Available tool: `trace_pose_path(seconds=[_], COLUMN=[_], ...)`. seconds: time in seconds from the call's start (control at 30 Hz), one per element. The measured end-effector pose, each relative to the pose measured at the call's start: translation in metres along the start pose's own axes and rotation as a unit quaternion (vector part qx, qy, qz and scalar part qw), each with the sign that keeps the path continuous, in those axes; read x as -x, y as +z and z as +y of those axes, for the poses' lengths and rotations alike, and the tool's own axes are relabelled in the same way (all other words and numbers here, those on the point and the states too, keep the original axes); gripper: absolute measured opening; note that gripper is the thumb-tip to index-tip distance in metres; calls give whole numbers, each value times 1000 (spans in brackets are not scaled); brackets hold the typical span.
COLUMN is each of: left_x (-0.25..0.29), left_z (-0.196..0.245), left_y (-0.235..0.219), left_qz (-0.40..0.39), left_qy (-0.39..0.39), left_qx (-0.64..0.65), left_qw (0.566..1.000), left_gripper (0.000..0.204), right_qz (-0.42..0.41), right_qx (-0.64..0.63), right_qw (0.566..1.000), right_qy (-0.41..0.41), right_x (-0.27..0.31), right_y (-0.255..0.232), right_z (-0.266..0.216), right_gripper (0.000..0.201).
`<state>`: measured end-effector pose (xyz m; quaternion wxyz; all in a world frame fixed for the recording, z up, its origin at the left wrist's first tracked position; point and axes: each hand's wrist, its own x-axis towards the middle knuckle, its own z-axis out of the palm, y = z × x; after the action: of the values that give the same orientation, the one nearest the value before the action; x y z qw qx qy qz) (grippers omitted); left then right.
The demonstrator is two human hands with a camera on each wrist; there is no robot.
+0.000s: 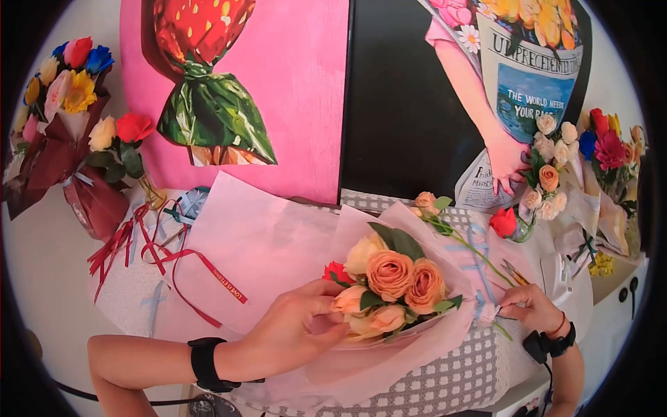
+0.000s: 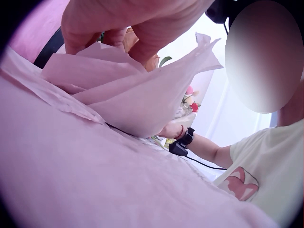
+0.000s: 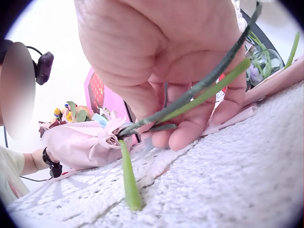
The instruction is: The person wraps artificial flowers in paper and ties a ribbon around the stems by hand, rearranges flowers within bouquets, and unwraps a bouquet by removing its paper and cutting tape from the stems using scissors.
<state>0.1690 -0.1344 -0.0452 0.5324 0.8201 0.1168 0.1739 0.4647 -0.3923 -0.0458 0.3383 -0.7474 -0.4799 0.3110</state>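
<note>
A bouquet of peach roses [image 1: 389, 274] lies in pale pink wrapping paper [image 1: 417, 354], its flower heads toward the left. My left hand [image 1: 299, 323] reaches in at the flower end, thumb and fingers around a peach rose bud [image 1: 349, 299] at the near left. A red rose [image 1: 338, 272] peeks out beside it. At the tied end, my right hand [image 1: 533, 308] holds the bouquet by its stems. In the right wrist view, the green stems [image 3: 190, 97] fan out past the gathered paper, with the fingers curled behind them. A light blue ribbon [image 1: 479, 267] lies by the tie.
Scissors [image 1: 515, 273] lie just beyond the right hand. A long-stemmed peach rose [image 1: 427, 203] rests behind the bouquet. Dark red ribbon [image 1: 208, 274] trails over the table at left. Vases and bouquets [image 1: 76, 139] flank both sides, with a pink painting [image 1: 306, 90] behind.
</note>
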Motion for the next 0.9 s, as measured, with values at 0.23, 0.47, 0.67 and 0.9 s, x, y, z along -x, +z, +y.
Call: trace_pose_path(seconds=[0.23, 0.47, 0.67, 0.9], left_x=[-1, -1, -1, -2], left_z=[-8, -4, -6, -7], left_y=[3, 1, 0, -2], left_qz=[8, -31, -79, -97], left_qy=[22, -68, -126, -134], left_qx=[9, 21, 49, 56], left_qw=[1000, 997, 988, 985], left_gripper=[23, 22, 27, 27], right_qz=[5, 5, 6, 9], right_qx=[3, 5, 18, 32], right_qw=[1000, 1000, 1000, 999], right_qy=[9, 6, 1, 1], right_x=[-1, -1, -1, -1], right_y=[0, 0, -1, -2], right_z=[-1, -1, 1, -2], right_gripper=[4, 4, 4, 3])
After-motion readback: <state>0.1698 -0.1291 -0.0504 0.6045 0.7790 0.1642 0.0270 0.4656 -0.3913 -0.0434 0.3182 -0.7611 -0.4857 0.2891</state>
